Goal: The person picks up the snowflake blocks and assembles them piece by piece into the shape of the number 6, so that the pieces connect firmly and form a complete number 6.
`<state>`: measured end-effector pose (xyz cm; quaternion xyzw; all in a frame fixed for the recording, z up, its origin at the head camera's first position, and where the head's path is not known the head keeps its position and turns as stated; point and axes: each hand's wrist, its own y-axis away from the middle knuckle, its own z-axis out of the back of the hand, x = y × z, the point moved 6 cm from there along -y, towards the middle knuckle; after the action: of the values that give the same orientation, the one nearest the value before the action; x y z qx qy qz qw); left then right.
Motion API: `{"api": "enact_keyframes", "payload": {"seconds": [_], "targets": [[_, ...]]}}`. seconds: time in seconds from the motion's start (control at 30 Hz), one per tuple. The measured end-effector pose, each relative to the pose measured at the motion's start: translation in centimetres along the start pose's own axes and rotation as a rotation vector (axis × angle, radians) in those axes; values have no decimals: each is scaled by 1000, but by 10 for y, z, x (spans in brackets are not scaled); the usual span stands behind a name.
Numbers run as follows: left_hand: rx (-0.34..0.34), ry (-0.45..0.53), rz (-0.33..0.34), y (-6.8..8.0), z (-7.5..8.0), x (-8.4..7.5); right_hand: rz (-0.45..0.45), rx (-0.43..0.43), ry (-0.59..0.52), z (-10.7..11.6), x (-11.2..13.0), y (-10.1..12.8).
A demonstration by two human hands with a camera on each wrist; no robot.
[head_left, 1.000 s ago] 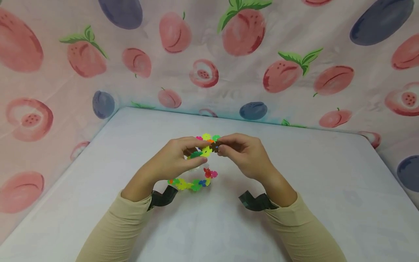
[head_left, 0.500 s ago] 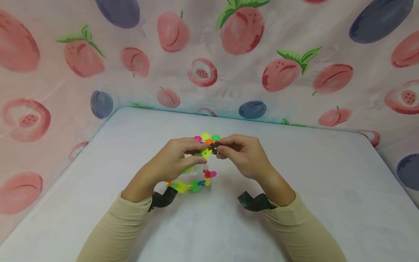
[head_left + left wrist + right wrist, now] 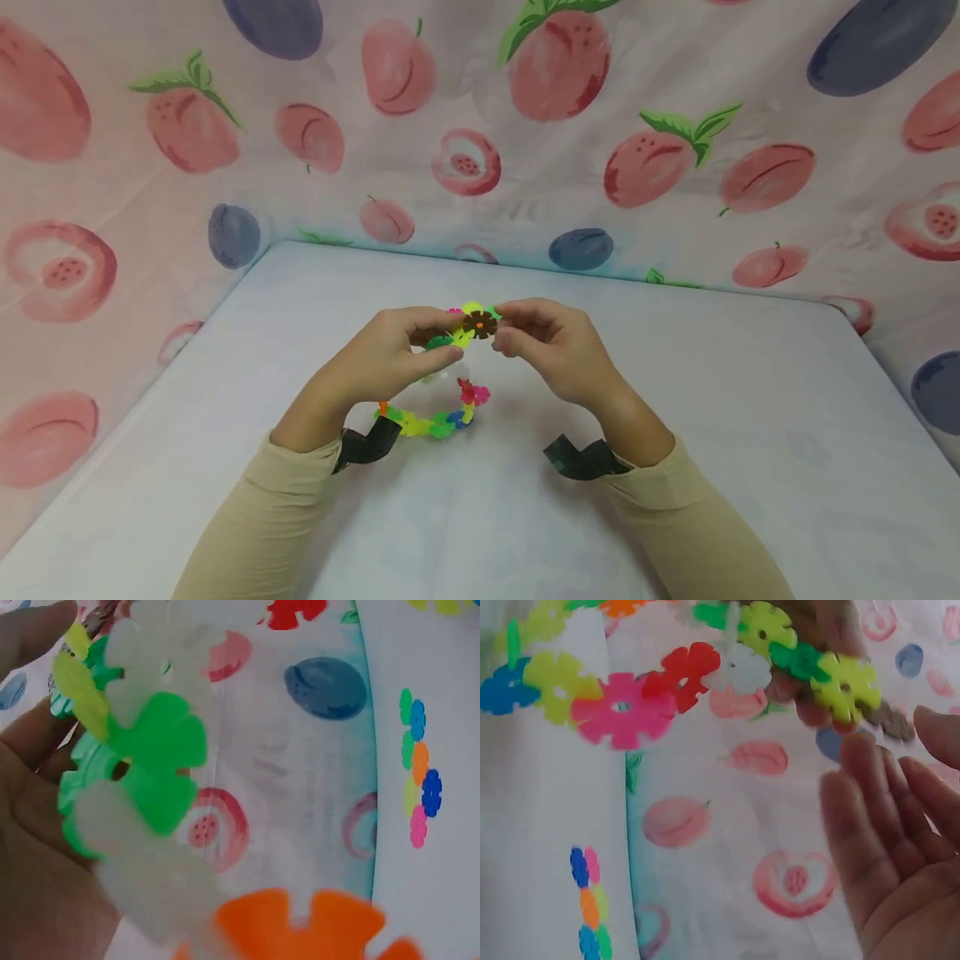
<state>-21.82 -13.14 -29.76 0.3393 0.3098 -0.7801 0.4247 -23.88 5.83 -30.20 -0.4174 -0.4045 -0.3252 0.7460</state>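
My left hand (image 3: 382,350) pinches a looped chain of coloured snowflake discs (image 3: 412,423) near its upper end. That end carries a yellow disc (image 3: 845,688) and a brown snowflake disc (image 3: 480,325), which faces the head camera with orange showing through its centre. My right hand (image 3: 558,350) is just right of the brown disc. In the right wrist view its fingers are loosely bent and apart, with a gap to the disc. Green discs (image 3: 161,761) and whitish ones (image 3: 161,664) hang by the left palm. The left hand hides part of the loop.
Several loose discs (image 3: 420,761) lie in a cluster on the white table (image 3: 750,433), behind the hands. A fruit-print cloth (image 3: 525,192) rises along the back and left. Dark camera mounts (image 3: 367,442) sit at both wrists.
The right fingers have let go of the brown disc, which earlier was between thumb and index finger. The left hand has shifted slightly left and up with the chain; the brown disc now faces forward.
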Motion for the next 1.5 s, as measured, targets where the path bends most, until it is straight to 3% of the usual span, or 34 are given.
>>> {"api": "enact_keyframes", "payload": {"seconds": [0.13,0.27,0.33,0.5,0.63,1.07,1.23,1.5], "targets": [[-61,4,61,1,9,5,-159,40,236,7,-29,-12],[-88,34,48,1,11,6,-318,190,507,4,-72,-30],[-90,53,30,1,11,5,-374,266,577,0,-90,-37],[-82,74,-6,0,11,2,-409,417,692,-9,-114,-43],[-64,71,-6,0,11,1,-415,474,774,-11,-118,-40],[-63,58,23,0,17,9,-407,489,798,-20,-116,-42],[-58,54,29,0,17,10,-408,447,754,-20,-116,-46],[-49,66,54,2,16,8,-491,434,754,-18,-120,-43]]}}
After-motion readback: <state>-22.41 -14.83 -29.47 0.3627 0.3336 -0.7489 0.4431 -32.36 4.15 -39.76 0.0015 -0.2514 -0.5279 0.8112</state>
